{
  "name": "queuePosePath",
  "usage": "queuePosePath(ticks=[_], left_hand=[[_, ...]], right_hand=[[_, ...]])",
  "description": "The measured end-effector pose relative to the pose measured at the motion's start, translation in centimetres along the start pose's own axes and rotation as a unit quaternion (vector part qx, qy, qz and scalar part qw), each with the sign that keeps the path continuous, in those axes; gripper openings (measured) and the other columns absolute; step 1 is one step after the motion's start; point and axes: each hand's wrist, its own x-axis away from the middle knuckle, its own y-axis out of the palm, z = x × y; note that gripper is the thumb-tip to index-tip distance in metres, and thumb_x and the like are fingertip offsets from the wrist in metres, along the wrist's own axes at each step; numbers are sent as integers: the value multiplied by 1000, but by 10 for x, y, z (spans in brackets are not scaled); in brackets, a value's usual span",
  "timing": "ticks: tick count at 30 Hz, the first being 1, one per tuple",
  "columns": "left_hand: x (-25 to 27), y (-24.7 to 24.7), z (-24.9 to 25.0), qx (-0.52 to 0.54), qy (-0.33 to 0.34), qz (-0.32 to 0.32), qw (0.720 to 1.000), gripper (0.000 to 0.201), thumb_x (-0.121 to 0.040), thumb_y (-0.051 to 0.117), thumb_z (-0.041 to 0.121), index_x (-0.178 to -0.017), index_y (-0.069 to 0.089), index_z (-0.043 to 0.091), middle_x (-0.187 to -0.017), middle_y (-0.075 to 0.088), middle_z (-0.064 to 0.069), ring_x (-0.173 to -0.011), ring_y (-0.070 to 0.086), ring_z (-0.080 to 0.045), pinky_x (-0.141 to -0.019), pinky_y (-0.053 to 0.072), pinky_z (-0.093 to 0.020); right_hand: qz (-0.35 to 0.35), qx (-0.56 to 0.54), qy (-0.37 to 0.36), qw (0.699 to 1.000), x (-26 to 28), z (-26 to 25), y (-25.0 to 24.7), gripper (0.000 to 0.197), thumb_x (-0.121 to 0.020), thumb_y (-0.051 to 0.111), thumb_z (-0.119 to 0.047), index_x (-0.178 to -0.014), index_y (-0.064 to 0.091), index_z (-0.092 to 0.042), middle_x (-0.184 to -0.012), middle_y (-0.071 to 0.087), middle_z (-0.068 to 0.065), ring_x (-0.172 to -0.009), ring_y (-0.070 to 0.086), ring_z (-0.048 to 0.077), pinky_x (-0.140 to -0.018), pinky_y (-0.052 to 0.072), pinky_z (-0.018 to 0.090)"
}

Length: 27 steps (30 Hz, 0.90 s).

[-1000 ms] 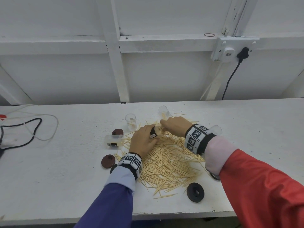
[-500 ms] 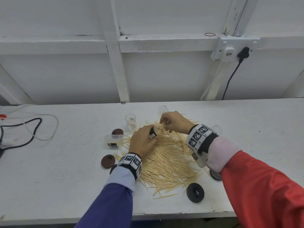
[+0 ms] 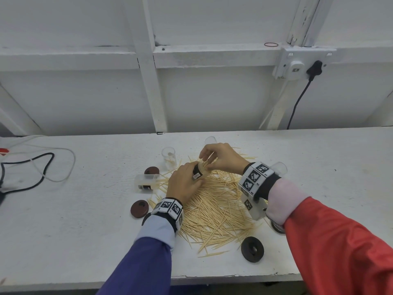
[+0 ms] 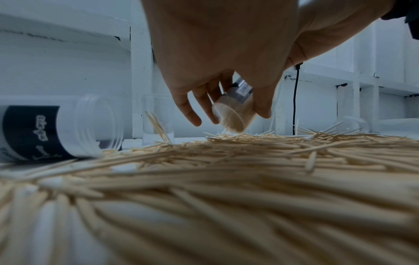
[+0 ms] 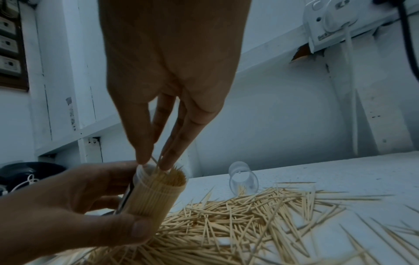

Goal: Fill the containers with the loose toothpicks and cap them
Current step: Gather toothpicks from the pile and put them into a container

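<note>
My left hand (image 3: pixel 187 182) grips a clear container (image 5: pixel 156 193) packed nearly full of toothpicks, tilted above the loose toothpick pile (image 3: pixel 214 205). In the left wrist view the same container (image 4: pixel 233 114) sits between my thumb and fingers. My right hand (image 3: pixel 214 158) is at the container's mouth and pinches a few toothpicks (image 5: pixel 158 161) between thumb and fingertips, their ends in the opening. One labelled container (image 3: pixel 146 183) lies on its side left of the pile, and an upright one (image 3: pixel 169 157) holds a few picks. Two more clear containers (image 3: pixel 210 140) (image 3: pixel 279 168) lie behind my hands.
Dark round caps lie around the pile: two brown ones (image 3: pixel 139 208) (image 3: pixel 152 170) on the left, a black one (image 3: pixel 252 249) near the table's front edge (image 3: pixel 212 277). Cables (image 3: pixel 32 167) trail at the far left. A wall socket with a black cord (image 3: pixel 297 103) is behind.
My right hand lifted from the pile with a pinch of toothpicks and came to the mouth of the container. My left hand kept holding the container in place.
</note>
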Motion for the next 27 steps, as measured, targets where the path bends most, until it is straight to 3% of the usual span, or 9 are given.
queuePosePath(ticks=[4, 8, 10, 12, 15, 18, 21, 24, 27], left_hand=[[0, -1, 2, 5, -10, 2, 1000, 50, -82, 70, 43, -126, 54, 25, -112, 63, 3, -101, 59, -18, -80, 50, -38], [0, -2, 2, 14, -1, 6, 1000, 51, -81, 71, 41, -126, 54, 26, -112, 63, 4, -101, 58, -17, -80, 50, -38], [1, -2, 2, 14, 6, 9, 1000, 53, -82, 70, 41, -128, 52, 25, -114, 62, 4, -102, 57, -16, -82, 49, -37], [1, -2, 3, 17, 10, 16, 1000, 53, -83, 69, 42, -130, 52, 24, -116, 61, 5, -104, 56, -15, -82, 49, -35], [2, -3, 3, 25, 16, 37, 999, 55, -84, 70, 42, -132, 51, 22, -119, 60, 4, -106, 54, -15, -84, 46, -32], [3, -3, 3, 23, 12, 39, 999, 56, -84, 70, 40, -133, 50, 22, -120, 60, 4, -108, 53, -15, -85, 45, -31], [3, -3, 3, 17, 13, 39, 999, 56, -84, 70, 40, -133, 50, 22, -120, 60, 3, -109, 54, -16, -84, 45, -32], [3, -3, 3, 20, 18, 45, 999, 55, -84, 70, 40, -133, 50, 22, -120, 60, 3, -108, 54, -16, -83, 46, -32], [3, -4, 4, 21, 20, 49, 998, 54, -84, 70, 39, -132, 51, 22, -120, 60, 3, -108, 54, -16, -83, 47, -32]], right_hand=[[-15, 8, -23, 1000, 1, -2, 2, 21, -77, 76, -8, -98, 73, -15, -95, 70, 1, -85, 68, 10, -70, 58, 24], [46, 16, -10, 999, 0, 3, 3, 4, -82, 73, -8, -85, 74, -11, -89, 71, 4, -75, 67, 13, -64, 54, 24], [68, 0, 2, 998, -1, 4, 4, 4, -83, 73, -8, -82, 72, -12, -86, 71, 5, -70, 68, 16, -61, 56, 26], [79, 11, 7, 997, -1, 7, 4, 2, -84, 73, -10, -82, 71, -12, -83, 70, 2, -66, 63, 13, -56, 50, 20], [103, 40, 18, 994, -2, 11, 4, 1, -84, 71, -12, -84, 70, -11, -80, 67, 1, -70, 58, 12, -58, 45, 17], [110, -32, 41, 993, 0, 11, 4, 3, -85, 68, -5, -87, 69, -6, -76, 66, 6, -61, 59, 10, -51, 49, 22], [116, -119, 44, 985, 3, 11, 4, 5, -87, 68, -6, -90, 70, -3, -72, 65, 4, -52, 57, 2, -47, 47, 18], [118, -130, 31, 984, 2, 15, 8, 8, -88, 68, -13, -91, 74, -10, -90, 70, 6, -69, 58, 10, -52, 44, 14], [102, -81, 14, 991, 3, 21, 10, 14, -89, 69, -21, -101, 74, -19, -101, 65, 1, -81, 56, 13, -71, 47, 20]])
